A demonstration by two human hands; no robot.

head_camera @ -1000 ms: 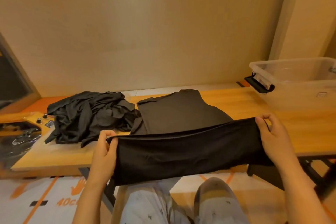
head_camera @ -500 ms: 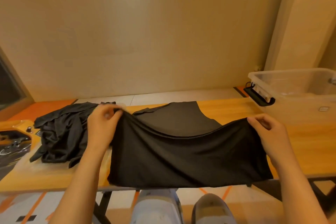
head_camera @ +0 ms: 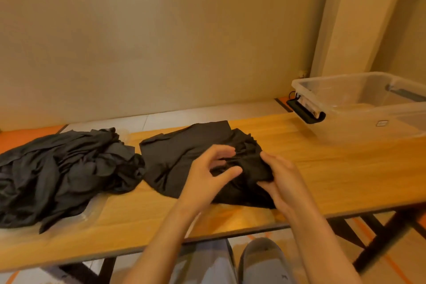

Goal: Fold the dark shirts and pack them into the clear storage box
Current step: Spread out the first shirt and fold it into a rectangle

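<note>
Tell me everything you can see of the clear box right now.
The box is clear plastic, rectangular, with a thick rim and no lid on it. A black latch hangs at its left end, and a second dark one shows on the far side. A small label sits on its front wall. It stands upright at the table's far right, cut off by the frame edge. No shirt shows inside.
</note>
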